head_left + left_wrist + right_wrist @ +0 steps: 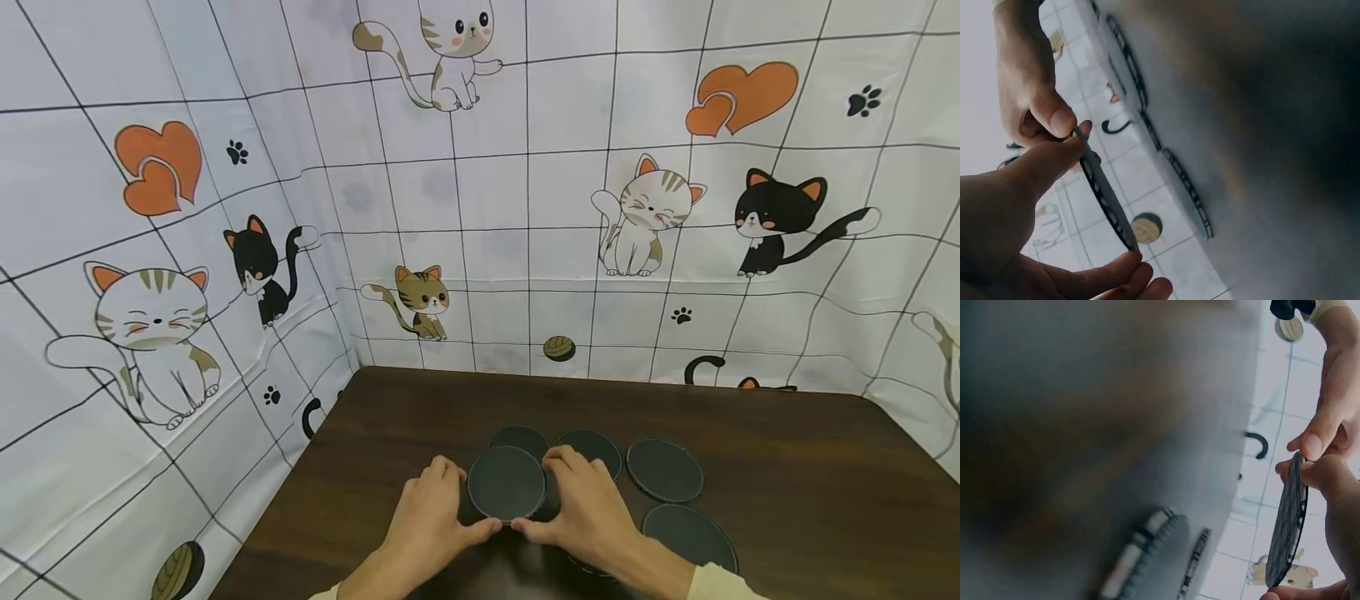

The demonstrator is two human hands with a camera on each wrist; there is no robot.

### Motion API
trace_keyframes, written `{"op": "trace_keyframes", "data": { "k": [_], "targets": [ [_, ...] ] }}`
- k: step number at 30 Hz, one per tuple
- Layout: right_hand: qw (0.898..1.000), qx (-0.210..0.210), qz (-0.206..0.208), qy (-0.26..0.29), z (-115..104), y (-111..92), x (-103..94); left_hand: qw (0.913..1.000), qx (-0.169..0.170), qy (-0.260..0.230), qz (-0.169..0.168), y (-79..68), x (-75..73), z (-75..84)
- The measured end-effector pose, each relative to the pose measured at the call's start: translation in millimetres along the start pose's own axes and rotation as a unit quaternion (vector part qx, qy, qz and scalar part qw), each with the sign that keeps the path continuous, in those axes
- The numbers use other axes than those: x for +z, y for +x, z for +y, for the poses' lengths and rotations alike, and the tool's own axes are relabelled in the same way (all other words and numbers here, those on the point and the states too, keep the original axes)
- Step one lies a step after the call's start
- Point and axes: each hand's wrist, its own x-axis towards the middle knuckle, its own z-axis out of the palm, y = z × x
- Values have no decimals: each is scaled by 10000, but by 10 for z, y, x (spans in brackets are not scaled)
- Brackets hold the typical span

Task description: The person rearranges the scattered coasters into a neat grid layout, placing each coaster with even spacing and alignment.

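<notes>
Both hands hold one round dark coaster (pixel 507 485) by its rim, raised over the table. My left hand (pixel 423 517) pinches its left side, and my right hand (pixel 592 512) grips the right side, the two thumbs nearly meeting at the near edge. In the left wrist view the coaster (pixel 1107 194) appears edge-on, with a black-and-white patterned rim. The right wrist view shows its finely lined underside (pixel 1286 528). Beyond the held one lie a coaster (pixel 519 437) and another (pixel 600 452), both partly covered by it or the right hand.
On the dark wooden table (pixel 810 483), more coasters lie to the right, one farther back (pixel 665 471) and one nearer (pixel 692 535). The edge of another coaster (pixel 588 569) shows beneath the right forearm. A cat-print curtain (pixel 495 250) surrounds the table's back and sides.
</notes>
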Motion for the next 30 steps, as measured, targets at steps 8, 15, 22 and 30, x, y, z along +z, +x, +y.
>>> {"op": "trace_keyframes", "data": {
  "k": [8, 15, 22, 30],
  "targets": [
    [9982, 24, -602, -66, -3, -251, 45, 9939, -190, -129, -1083, -131, 113, 31],
    [9933, -80, -1118, -276, 27, -287, 83, 9880, -300, -112, -1512, -120, 237, 23],
    [9921, -278, -1133, -471, 55, -302, 138, 9863, 3, 221, -1635, -110, 258, -19],
    [9927, -436, -941, -612, 75, -246, 143, 9884, 325, 418, -1423, -53, 240, -65]
  ]
}}
